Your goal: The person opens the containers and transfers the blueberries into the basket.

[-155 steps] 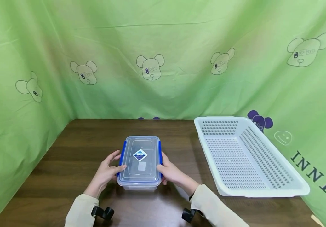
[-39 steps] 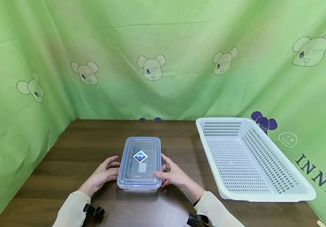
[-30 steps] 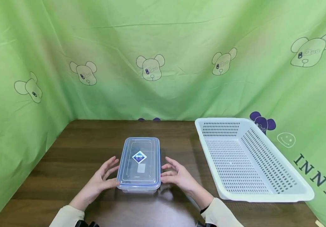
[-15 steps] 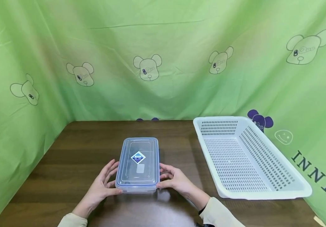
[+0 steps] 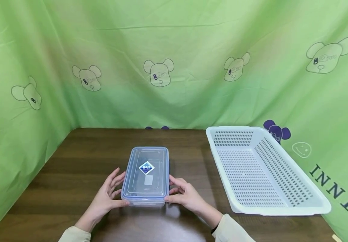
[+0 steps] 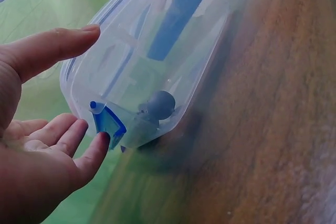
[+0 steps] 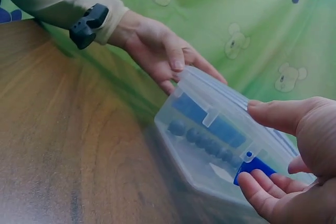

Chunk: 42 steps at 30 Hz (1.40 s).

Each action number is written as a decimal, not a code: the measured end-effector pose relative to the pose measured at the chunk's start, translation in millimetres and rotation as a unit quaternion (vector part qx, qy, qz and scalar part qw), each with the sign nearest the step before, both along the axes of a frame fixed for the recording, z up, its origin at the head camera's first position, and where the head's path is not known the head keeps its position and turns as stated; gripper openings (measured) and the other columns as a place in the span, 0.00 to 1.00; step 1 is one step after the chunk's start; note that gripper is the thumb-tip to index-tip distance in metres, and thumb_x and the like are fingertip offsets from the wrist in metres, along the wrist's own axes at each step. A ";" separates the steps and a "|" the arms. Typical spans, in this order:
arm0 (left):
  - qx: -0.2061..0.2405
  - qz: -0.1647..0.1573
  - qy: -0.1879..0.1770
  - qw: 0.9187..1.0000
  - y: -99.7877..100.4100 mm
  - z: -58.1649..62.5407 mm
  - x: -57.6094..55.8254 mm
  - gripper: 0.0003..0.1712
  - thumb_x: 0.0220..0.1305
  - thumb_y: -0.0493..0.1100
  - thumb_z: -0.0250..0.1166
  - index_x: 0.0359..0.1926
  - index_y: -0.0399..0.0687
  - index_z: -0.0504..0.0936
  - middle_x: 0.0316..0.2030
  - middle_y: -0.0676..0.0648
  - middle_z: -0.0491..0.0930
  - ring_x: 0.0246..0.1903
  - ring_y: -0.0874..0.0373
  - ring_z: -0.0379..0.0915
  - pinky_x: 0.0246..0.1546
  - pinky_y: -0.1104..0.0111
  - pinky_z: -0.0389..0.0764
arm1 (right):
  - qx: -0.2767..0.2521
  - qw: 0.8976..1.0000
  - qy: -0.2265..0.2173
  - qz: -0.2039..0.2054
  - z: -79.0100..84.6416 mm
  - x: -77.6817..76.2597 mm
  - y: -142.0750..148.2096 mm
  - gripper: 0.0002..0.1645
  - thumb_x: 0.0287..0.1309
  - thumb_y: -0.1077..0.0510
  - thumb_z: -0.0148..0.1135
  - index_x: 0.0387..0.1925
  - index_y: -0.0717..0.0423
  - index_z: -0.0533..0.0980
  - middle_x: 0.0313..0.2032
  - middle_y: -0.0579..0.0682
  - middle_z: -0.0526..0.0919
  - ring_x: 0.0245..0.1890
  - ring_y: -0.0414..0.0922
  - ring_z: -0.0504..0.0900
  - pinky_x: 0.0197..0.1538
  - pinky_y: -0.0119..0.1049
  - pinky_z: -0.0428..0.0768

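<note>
A clear plastic lunch box (image 5: pixel 143 203) stands on the table, its lid (image 5: pixel 158 164) on and bearing a blue diamond sticker (image 5: pixel 146 167). My left hand (image 5: pixel 102 200) is at its left side, thumb by the front corner, fingers fairly straight. In the left wrist view those fingers lie by a blue latch (image 6: pixel 107 124) that hangs away from the rim. On the opposite side my right hand (image 5: pixel 189 198) has its thumb at the lid edge and relaxed fingers touching another lowered blue latch (image 7: pixel 254 170). Several dark round things (image 7: pixel 205 142) show through the wall; their kind is unclear.
A large white perforated plastic basket (image 5: pixel 279 210) sits to the right on the brown wooden table (image 5: pixel 101 141). Green cloth (image 5: pixel 192 101) printed with bear heads hangs behind and along both sides.
Blue latches lay up along the lid's sides at first; now they hang down. Both hands have slid toward the front corners. The box has barely shifted, and its lid stays on.
</note>
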<state>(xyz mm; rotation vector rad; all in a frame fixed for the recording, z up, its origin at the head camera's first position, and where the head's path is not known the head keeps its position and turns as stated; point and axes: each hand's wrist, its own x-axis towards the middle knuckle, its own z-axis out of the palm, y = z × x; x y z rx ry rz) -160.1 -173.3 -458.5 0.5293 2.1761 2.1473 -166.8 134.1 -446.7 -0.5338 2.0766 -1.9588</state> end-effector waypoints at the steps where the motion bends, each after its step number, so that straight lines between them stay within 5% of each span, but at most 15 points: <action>1: -0.002 0.001 0.002 1.000 -0.1 0.4 0.9 0.65 0.42 0.22 0.76 0.76 0.31 0.44 0.70 0.27 0.56 0.59 0.76 0.65 0.54 0.78 0.72 | 0.006 1.000 0.005 -0.004 0.3 0.3 0.0 0.47 0.51 0.69 0.72 0.70 0.72 0.60 0.53 0.63 0.69 0.43 0.46 0.77 0.40 0.31 0.83; 10: 0.001 0.015 0.051 0.999 0.4 7.7 1.9 0.67 0.40 0.20 0.75 0.76 0.32 0.43 0.69 0.25 0.59 0.60 0.73 0.66 0.56 0.78 0.71 | 0.042 0.994 0.096 -0.035 9.9 -1.9 0.9 0.44 0.49 0.66 0.75 0.67 0.70 0.66 0.50 0.65 0.72 0.40 0.47 0.67 0.35 0.26 0.72; 15: 0.034 0.008 0.074 0.997 -3.2 14.7 1.8 0.68 0.38 0.18 0.74 0.76 0.31 0.41 0.68 0.41 0.66 0.62 0.70 0.66 0.57 0.78 0.71 | 0.002 0.992 0.129 -0.017 13.8 -4.8 -3.9 0.45 0.46 0.72 0.73 0.65 0.77 0.64 0.43 0.63 0.73 0.35 0.40 0.71 0.31 0.22 0.70; 21: 0.064 -0.004 0.068 0.996 -9.7 18.1 -0.2 0.69 0.39 0.17 0.72 0.77 0.34 0.37 0.65 0.59 0.68 0.63 0.70 0.65 0.58 0.77 0.70 | -0.062 0.996 0.066 0.018 22.8 -8.4 -12.2 0.47 0.47 0.76 0.69 0.66 0.84 0.55 0.37 0.52 0.75 0.31 0.35 0.77 0.34 0.22 0.77; 37: 0.154 -0.046 0.112 0.981 -66.8 10.0 20.8 0.70 0.38 0.07 0.58 0.79 0.48 0.39 0.69 0.51 0.67 0.65 0.64 0.64 0.60 0.73 0.71 | -0.051 0.996 0.011 0.067 30.7 -0.4 -70.2 0.48 0.50 0.78 0.67 0.70 0.77 0.54 0.32 0.49 0.78 0.29 0.34 0.81 0.32 0.25 0.80; 42: 0.165 -0.070 0.122 0.976 -93.8 6.3 30.8 0.69 0.39 0.06 0.53 0.79 0.46 0.36 0.71 0.49 0.64 0.67 0.62 0.62 0.60 0.72 0.70 | -0.043 0.994 0.011 0.104 29.4 3.8 -94.6 0.50 0.52 0.77 0.66 0.72 0.73 0.51 0.32 0.59 0.81 0.27 0.40 0.83 0.32 0.47 0.85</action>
